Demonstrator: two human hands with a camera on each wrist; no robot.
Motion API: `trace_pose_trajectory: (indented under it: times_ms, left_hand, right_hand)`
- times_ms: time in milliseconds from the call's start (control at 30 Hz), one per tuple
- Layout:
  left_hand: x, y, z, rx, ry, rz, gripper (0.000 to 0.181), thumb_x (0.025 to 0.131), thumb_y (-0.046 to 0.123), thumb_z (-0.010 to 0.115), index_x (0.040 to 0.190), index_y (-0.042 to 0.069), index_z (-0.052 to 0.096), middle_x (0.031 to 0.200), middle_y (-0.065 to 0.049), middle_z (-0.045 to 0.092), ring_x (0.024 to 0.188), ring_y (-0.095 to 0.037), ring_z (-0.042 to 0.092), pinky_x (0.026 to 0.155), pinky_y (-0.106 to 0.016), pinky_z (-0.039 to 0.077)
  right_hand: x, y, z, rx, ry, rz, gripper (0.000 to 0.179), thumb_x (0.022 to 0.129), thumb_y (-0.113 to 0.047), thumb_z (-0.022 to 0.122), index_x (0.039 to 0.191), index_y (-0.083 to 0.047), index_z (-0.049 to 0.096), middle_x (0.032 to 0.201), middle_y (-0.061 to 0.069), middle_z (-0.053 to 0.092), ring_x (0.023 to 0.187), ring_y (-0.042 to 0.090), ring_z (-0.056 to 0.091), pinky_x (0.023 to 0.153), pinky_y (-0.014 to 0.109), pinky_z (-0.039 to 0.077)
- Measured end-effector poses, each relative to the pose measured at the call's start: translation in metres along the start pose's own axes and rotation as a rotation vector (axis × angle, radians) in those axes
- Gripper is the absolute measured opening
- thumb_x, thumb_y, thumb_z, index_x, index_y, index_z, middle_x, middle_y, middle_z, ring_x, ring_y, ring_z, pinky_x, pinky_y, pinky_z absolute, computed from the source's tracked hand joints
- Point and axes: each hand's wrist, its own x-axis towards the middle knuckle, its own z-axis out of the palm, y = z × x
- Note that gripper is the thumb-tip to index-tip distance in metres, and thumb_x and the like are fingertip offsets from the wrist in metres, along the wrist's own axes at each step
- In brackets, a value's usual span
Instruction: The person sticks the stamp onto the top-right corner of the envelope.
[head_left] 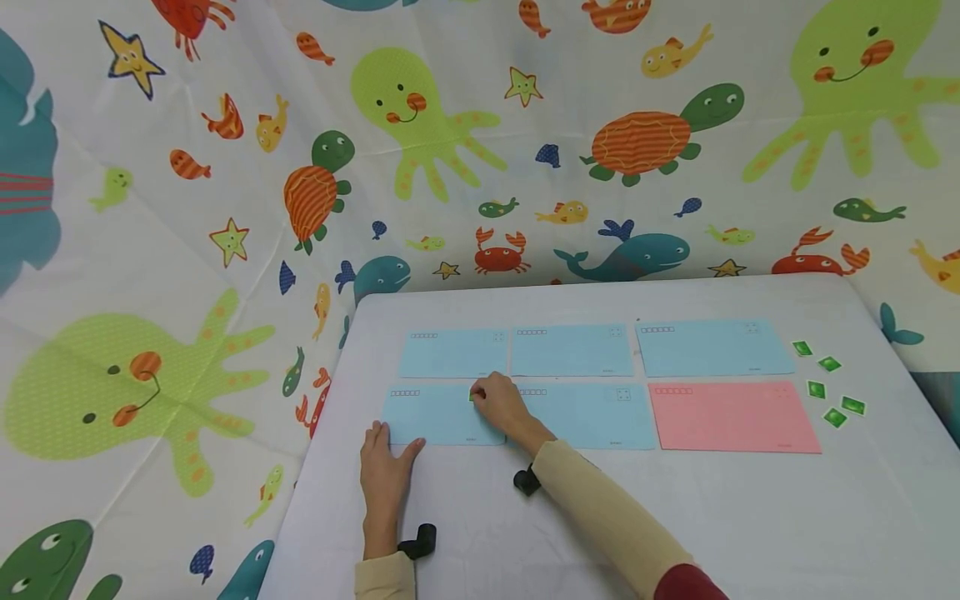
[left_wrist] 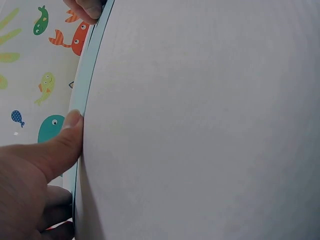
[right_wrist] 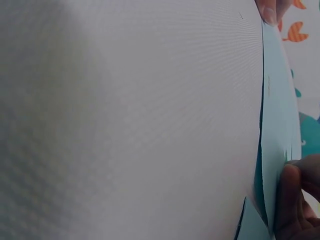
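In the head view, my left hand (head_left: 386, 475) rests at the left end of the lower-left blue envelope (head_left: 435, 417), fingers extended. Its thumb (left_wrist: 72, 127) lies along the envelope's near edge in the left wrist view. Across from it, my right hand (head_left: 506, 407) is over the right end of that same envelope. Thumb and fingertips pinch a small green stamp (head_left: 472, 396) close to the envelope's upper right corner. Most of the stamp is hidden by the fingers. In the right wrist view, those fingertips (right_wrist: 291, 172) are right at the blue paper.
Blue envelopes, including one beside the right hand (head_left: 592, 421), lie in two rows with a pink envelope (head_left: 735, 417) at lower right. Several loose green stamps (head_left: 816, 389) are scattered right of them on the white tabletop (head_left: 750, 517). Behind hangs a sea-animal cloth (head_left: 465, 242).
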Motion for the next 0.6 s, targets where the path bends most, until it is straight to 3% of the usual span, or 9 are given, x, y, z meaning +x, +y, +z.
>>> trace_pose_trajectory:
  times_ms: [233, 600]
  left_hand:
    - [0.0004, -0.0012, 0.001, -0.006, 0.004, 0.001, 0.085, 0.089, 0.031, 0.076, 0.151, -0.009, 0.033, 0.162, -0.028, 0.024, 0.153, -0.045, 0.017, 0.123, -0.059, 0.019]
    - [-0.0007, 0.0006, -0.0005, -0.015, 0.002, 0.001, 0.085, 0.089, 0.031, 0.076, 0.151, -0.009, 0.033, 0.162, -0.028, 0.024, 0.153, -0.045, 0.016, 0.123, -0.059, 0.019]
  right_hand:
    - [-0.0004, 0.0, 0.0006, -0.023, 0.009, 0.005, 0.013, 0.096, -0.009, 0.065, 0.096, -0.007, 0.078, 0.087, 0.005, 0.059, 0.076, 0.013, 0.05, 0.068, 0.026, 0.045]
    - [-0.0021, -0.0002, -0.0008, -0.014, 0.022, -0.011, 0.012, 0.095, -0.009, 0.066, 0.097, -0.006, 0.077, 0.088, 0.006, 0.06, 0.078, 0.015, 0.053, 0.07, 0.026, 0.047]
